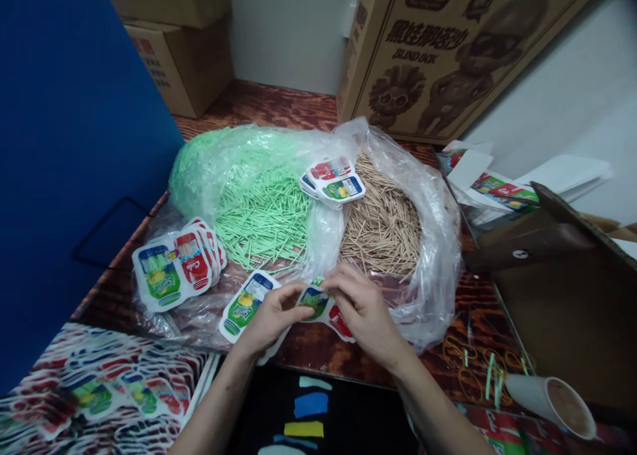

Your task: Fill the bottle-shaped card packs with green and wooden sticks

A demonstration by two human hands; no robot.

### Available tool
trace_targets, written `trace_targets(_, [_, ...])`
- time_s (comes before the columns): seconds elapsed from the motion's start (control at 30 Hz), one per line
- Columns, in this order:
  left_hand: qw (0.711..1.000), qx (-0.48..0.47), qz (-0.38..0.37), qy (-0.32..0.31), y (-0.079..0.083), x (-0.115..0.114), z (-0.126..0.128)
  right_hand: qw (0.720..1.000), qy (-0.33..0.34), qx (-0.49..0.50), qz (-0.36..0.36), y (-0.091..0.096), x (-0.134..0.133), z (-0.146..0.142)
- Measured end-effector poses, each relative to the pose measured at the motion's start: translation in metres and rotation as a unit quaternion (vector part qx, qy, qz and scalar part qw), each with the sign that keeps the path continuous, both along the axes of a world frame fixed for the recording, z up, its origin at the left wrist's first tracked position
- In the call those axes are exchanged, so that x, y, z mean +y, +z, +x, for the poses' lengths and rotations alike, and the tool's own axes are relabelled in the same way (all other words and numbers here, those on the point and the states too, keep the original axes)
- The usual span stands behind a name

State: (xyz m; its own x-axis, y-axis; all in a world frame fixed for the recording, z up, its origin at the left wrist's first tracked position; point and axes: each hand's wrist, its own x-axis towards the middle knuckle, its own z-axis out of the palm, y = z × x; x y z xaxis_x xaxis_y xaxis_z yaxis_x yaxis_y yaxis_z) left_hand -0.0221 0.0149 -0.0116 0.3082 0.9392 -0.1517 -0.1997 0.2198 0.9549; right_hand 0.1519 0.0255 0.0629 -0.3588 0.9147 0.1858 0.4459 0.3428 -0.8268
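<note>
My left hand [271,317] is closed on the edge of a bottle-shaped packet [314,302] printed green and blue, with a red cola half beside it. The fingers of my right hand [365,312] are pinched together at its upper edge; whether they also hold something small is hidden. Beside my left wrist lies another bottle-shaped packet [245,304]. Beyond my hands, a clear plastic bag holds thin green sticks [263,213], and another holds brown sticks [383,226]. A few packets [341,188] rest between the two heaps.
Stacked packets [159,276] lie at left, with a large pile [99,389] at lower left. A blue panel [74,143] borders the left. A large carton [428,57] stands behind. At right are an open cardboard box [557,309], a paper cup [552,402] and rubber bands [470,382].
</note>
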Motion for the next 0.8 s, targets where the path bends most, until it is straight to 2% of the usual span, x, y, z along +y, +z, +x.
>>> trace_targets(0.07, [0.998,0.047,0.040,-0.030,0.004,0.002,-0.004,1.000,-0.009,0.011,0.002,0.002,-0.002,-0.001])
trace_targets(0.2, [0.987,0.105,0.120,0.022,0.003,0.005,-0.004,1.000,0.019,-0.009,-0.013,0.005,-0.005,-0.004])
trace_targets(0.27, [0.989,0.097,0.109,0.031,0.001,0.004,-0.003,0.999,0.037,-0.023,-0.022,0.005,-0.005,-0.003])
trace_targets(0.47, [0.998,0.051,0.019,0.015,-0.003,0.000,0.000,1.000,0.029,0.001,-0.011,0.004,-0.003,0.000])
trace_targets(0.7, [0.996,0.077,-0.009,0.032,-0.011,-0.005,0.000,0.998,0.029,-0.047,0.017,0.001,0.001,0.002])
trace_targets(0.8, [0.997,0.061,-0.012,0.042,-0.012,-0.005,-0.001,0.999,0.034,-0.039,0.002,-0.002,0.001,0.002])
